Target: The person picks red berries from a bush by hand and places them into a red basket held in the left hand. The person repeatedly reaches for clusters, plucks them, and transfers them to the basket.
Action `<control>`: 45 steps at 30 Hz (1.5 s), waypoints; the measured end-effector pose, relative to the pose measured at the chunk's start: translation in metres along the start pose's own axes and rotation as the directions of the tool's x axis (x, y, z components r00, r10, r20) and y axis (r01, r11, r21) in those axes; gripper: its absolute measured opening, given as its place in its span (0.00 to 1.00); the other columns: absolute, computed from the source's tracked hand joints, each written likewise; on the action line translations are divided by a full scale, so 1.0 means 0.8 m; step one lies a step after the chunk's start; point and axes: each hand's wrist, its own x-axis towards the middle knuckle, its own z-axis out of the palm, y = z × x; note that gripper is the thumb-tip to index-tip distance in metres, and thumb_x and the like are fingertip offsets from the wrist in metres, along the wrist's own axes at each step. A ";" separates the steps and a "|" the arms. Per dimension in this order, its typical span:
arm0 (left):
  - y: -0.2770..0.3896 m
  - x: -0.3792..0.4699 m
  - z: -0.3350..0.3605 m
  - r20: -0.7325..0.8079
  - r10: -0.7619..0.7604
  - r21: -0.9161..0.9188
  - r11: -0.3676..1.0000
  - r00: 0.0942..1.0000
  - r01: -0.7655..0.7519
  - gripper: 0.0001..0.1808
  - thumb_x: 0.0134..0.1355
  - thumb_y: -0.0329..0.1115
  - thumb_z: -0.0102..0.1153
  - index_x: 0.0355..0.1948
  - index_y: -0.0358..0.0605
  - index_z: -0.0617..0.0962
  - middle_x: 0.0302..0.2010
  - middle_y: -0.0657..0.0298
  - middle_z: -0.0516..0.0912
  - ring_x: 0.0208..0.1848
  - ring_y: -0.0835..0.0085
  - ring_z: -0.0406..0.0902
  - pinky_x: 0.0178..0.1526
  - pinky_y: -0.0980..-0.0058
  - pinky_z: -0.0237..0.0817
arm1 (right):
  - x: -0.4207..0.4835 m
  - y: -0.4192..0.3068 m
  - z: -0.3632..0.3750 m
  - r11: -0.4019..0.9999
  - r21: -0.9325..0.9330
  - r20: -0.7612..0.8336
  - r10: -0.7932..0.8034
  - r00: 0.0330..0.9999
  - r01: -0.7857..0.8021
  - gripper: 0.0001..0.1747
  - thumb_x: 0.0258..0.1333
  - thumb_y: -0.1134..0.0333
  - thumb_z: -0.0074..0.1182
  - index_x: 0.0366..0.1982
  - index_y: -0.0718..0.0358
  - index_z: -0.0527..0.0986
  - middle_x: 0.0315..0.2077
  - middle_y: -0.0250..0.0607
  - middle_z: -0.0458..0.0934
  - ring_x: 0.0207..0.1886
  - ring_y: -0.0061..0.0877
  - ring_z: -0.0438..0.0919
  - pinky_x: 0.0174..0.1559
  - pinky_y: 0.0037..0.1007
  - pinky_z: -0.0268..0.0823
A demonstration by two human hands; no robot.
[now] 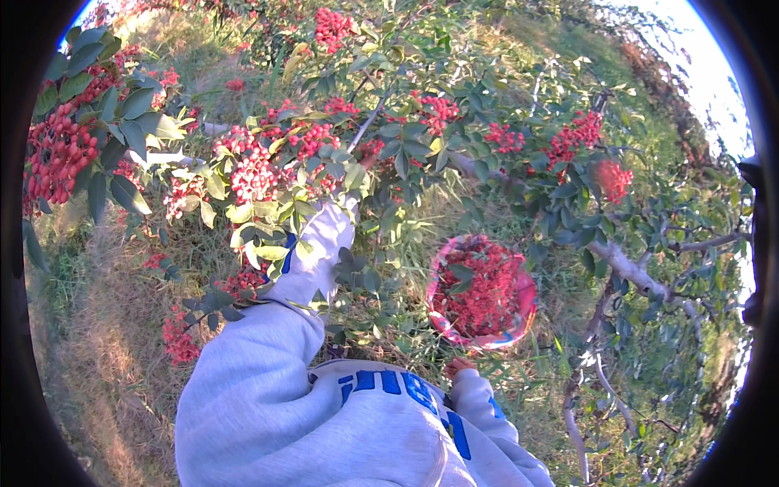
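Observation:
My left arm, in a pale grey sleeve [316,243], reaches up into the leafy branches. Leaves and berry clusters hide most of my left hand [369,159], so its fingers and anything in them cannot be made out. Just left of the sleeve hang dense clusters of small red berries [252,173]. My right hand [459,367] is low, by the near edge of a round pink container [433,298] filled with red berries [487,286] and a few green leaves. Its fingers look curled, but their grip is unclear. The container stands on the grass.
More red clusters hang at the far left [61,152] and upper right [575,137]. A thick pale branch [633,268] spreads at the right, with thinner stems below it. Dry and green grass [115,341] covers the ground under the foliage.

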 end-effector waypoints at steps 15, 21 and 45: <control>0.038 -0.025 0.053 0.080 0.022 -0.416 0.909 0.997 0.014 0.04 0.50 0.28 0.47 0.28 0.46 0.73 0.19 0.68 0.70 0.20 0.78 0.68 0.21 0.78 0.60 | 0.006 -0.019 0.036 1.000 -0.017 0.075 0.005 0.997 -0.004 0.15 0.48 0.70 0.48 0.41 0.62 0.67 0.25 0.45 0.75 0.23 0.31 0.75 0.21 0.31 0.68; 0.029 -0.091 -0.021 0.314 -0.305 -0.148 0.919 0.899 0.364 0.06 0.50 0.33 0.53 0.31 0.47 0.73 0.20 0.70 0.72 0.21 0.82 0.67 0.19 0.82 0.58 | -0.016 -0.066 0.091 0.979 -0.092 0.310 -0.144 0.940 0.180 0.14 0.49 0.69 0.47 0.40 0.65 0.68 0.29 0.42 0.75 0.24 0.26 0.76 0.21 0.22 0.66; -0.027 -0.293 0.072 0.496 -0.439 0.384 0.885 0.749 0.265 0.11 0.51 0.35 0.55 0.35 0.42 0.73 0.23 0.68 0.76 0.18 0.84 0.66 0.19 0.87 0.57 | -0.157 -0.195 0.187 0.860 0.167 0.463 -0.500 0.732 0.481 0.12 0.46 0.70 0.51 0.34 0.67 0.69 0.21 0.35 0.74 0.16 0.16 0.69 0.19 0.17 0.61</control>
